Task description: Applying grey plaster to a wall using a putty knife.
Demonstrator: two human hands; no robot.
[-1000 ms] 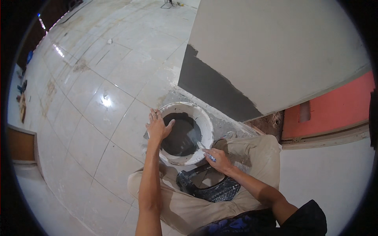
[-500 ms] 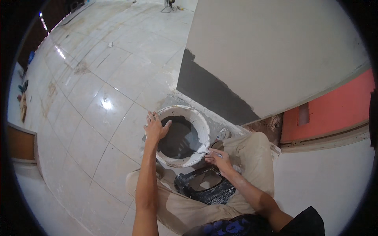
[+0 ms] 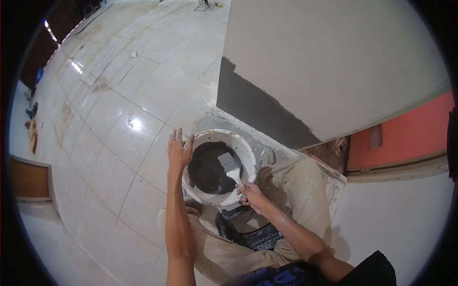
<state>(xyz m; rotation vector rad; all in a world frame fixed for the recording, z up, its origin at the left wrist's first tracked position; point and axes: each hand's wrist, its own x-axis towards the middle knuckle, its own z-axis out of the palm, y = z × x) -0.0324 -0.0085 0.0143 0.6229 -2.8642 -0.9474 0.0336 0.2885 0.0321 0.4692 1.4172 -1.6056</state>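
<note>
Nearest, at 6 o'clock, a black speckled plastic piece (image 3: 260, 238) lies between the knees; the legs and the bucket cut off its outline, so its kind is hard to tell. Just beyond, the right hand (image 3: 253, 197) is clamped on the handle of a flat brush (image 3: 232, 167), its fingers curled around it and hiding most of the grip. From that hand the brush points to 11 o'clock, its long axis running from 5 to 11, with the bristles over the bucket's opening. The right hand is plainly the nearer one to it.

The round bucket (image 3: 249, 151) has the right hand at its 4-to-5 o'clock side and holds a dark grey mix (image 3: 202, 164). Whether the bristles touch the mix or hang above it, I cannot tell. The left hand (image 3: 178, 153) is at the bucket's 10 o'clock side, fingers apart and gripping nothing, thumb next to the rim; firm contact is hard to make out.

Farther off, at 1 o'clock from the bristles, a dark grey patch (image 3: 260, 112) covers the foot of a pale wall (image 3: 329, 57). The wall's top is out of view, and small items by the far floor edge are too blurred to name.
</note>
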